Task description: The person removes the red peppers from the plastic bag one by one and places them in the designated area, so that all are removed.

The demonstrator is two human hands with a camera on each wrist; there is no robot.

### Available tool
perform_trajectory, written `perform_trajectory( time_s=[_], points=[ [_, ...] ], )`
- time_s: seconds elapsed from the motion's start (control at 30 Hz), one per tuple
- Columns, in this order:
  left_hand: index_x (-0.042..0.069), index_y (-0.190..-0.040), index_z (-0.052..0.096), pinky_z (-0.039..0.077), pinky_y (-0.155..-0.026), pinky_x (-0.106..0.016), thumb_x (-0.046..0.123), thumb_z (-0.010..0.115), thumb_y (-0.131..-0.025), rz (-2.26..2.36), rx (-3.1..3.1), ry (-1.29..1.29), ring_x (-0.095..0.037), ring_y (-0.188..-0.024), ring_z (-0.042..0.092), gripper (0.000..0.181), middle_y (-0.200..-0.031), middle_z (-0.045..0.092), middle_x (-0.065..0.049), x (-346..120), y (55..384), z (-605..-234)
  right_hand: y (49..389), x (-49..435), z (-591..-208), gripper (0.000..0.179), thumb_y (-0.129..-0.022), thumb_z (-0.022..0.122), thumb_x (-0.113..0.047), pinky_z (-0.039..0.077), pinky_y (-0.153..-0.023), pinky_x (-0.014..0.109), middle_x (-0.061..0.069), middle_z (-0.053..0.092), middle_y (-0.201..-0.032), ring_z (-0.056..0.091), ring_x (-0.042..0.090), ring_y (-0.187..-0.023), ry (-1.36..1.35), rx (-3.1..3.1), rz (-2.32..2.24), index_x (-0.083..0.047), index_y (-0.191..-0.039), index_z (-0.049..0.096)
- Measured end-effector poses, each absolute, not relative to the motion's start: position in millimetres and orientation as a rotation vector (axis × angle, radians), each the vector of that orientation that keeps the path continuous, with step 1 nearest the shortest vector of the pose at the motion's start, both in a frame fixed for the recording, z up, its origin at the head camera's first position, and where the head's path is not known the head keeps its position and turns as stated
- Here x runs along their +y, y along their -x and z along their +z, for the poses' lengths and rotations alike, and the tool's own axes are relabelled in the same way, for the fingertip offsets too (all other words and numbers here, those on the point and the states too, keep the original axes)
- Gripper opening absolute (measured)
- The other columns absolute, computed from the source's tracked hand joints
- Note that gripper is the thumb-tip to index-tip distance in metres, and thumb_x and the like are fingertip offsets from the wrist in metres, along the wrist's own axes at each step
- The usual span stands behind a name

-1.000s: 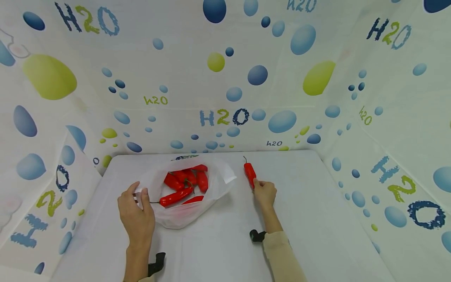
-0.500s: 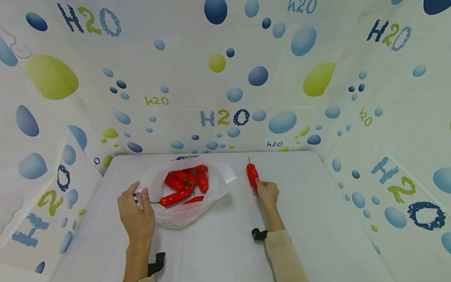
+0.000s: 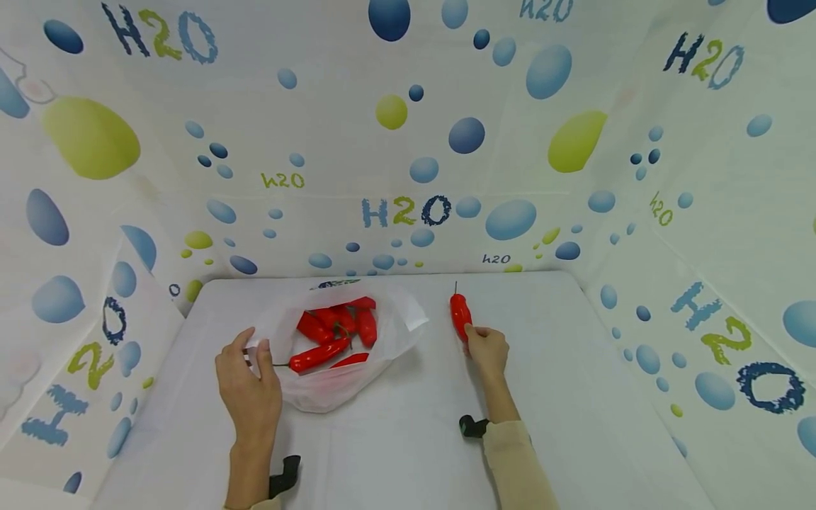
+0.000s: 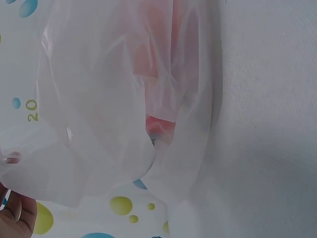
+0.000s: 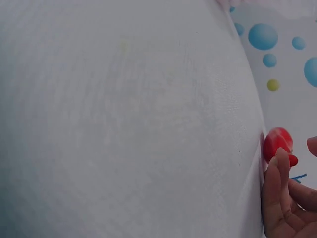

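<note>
The peppers (image 3: 319, 356) look glossy and smooth, the bag (image 3: 319, 397) crinkled plastic, the tabletop (image 3: 395, 453) matt, perhaps cloth.

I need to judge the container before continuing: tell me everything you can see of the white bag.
The white bag looks like thin, crumpled, translucent plastic; red shows faintly through its near side. It lies on the white table with its mouth open toward the head camera, and several glossy red peppers are inside. The left hand holds its left edge; the right edge flares out in a loose flap. Its underside is hidden.
</note>
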State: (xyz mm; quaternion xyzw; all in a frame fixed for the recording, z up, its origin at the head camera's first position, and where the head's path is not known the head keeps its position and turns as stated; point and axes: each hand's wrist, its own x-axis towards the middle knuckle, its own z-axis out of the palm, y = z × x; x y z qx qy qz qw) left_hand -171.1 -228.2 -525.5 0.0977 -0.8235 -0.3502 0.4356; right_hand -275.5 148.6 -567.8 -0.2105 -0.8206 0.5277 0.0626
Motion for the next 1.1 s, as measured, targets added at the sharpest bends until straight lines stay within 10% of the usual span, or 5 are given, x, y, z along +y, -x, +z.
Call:
perform_trajectory(
  time_s=[0.37,1.1],
  points=[
    [0.003,-0.139,0.059,0.036,-0.084,-0.017,0.013,0.066,-0.103,-0.864,-2.025,-0.198,-0.032,-0.098,0.056,0.037,-0.113,0.063,-0.021,-227.0,173.5,-524.4,272.3,150.4,-556.8,0.046,-0.099,0.065,-0.033,0.05,-0.089,0.055,0.022,0.068,-0.121,0.063,0.04,-0.113,0.604,-2.474,1.395,0.002,-0.129,0.069],
    [0.0,-0.139,0.058,0.039,-0.085,-0.022,0.022,0.059,-0.108,-0.844,-2.034,-0.174,-0.036,-0.098,0.055,0.038,-0.116,0.062,-0.025,-231.4,180.0,-511.3,264.0,96.2,-508.1,0.024,-0.097,0.076,-0.021,0.056,-0.073,0.033,0.01,0.067,-0.103,0.065,0.021,-0.083,-0.098,-2.167,1.287,-0.004,-0.114,0.075]
  ],
)
